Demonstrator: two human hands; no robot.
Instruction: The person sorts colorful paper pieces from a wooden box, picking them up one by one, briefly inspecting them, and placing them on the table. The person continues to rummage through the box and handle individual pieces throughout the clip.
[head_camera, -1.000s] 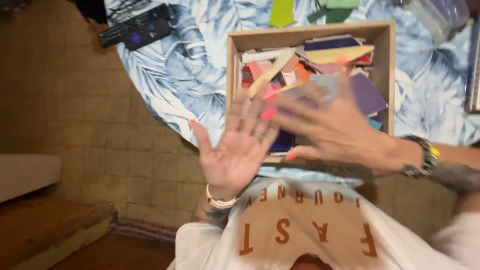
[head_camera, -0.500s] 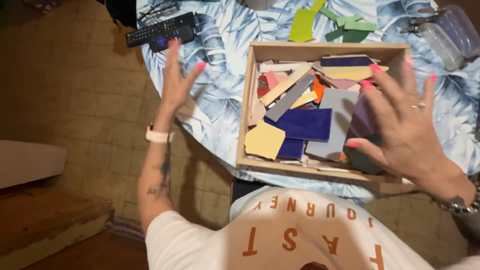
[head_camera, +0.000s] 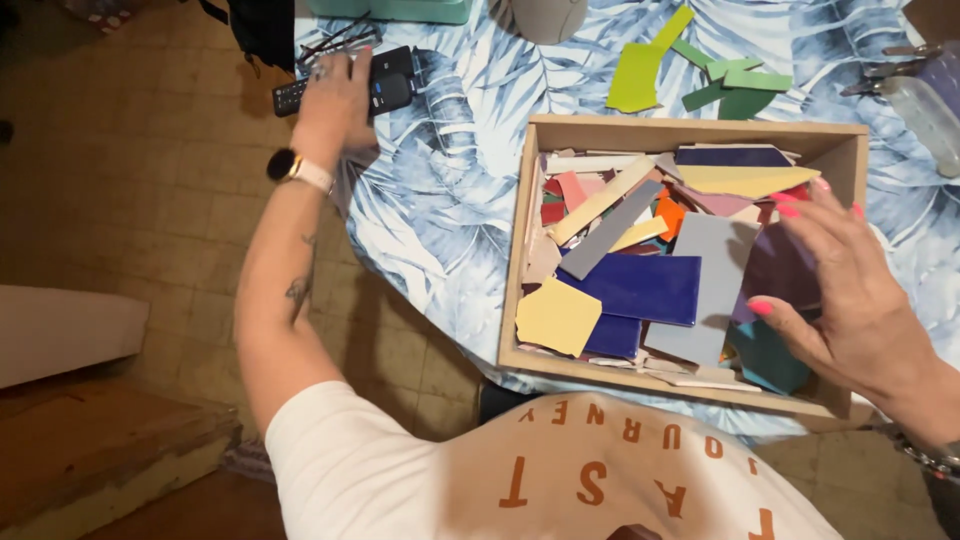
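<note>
Spreading across most of the view, a round table under a blue leaf-print cloth carries everything else. Near its middle, close to the person's edge, sits a shallow wooden box, the landmark here, filled with flat broken tile pieces. Among them a dark blue rectangular tile lies near the box's centre, a grey tile just right of it, a pale yellow piece toward the box's near left corner, and a long grey strip slanting above the blue one. Beyond the box's far wall, several green tile pieces lie loose on the cloth. Far left of the box, at the table's edge, rests a black remote control.

The right hand hovers over the box's right end, fingers spread and relaxed, palm down above the purple and teal pieces; it grips nothing, and whether the fingertips touch the tiles cannot be told. The left hand, a watch on its wrist, lies well left of the box on the remote control, fingers curled over it; how firmly it grips cannot be told.
</note>
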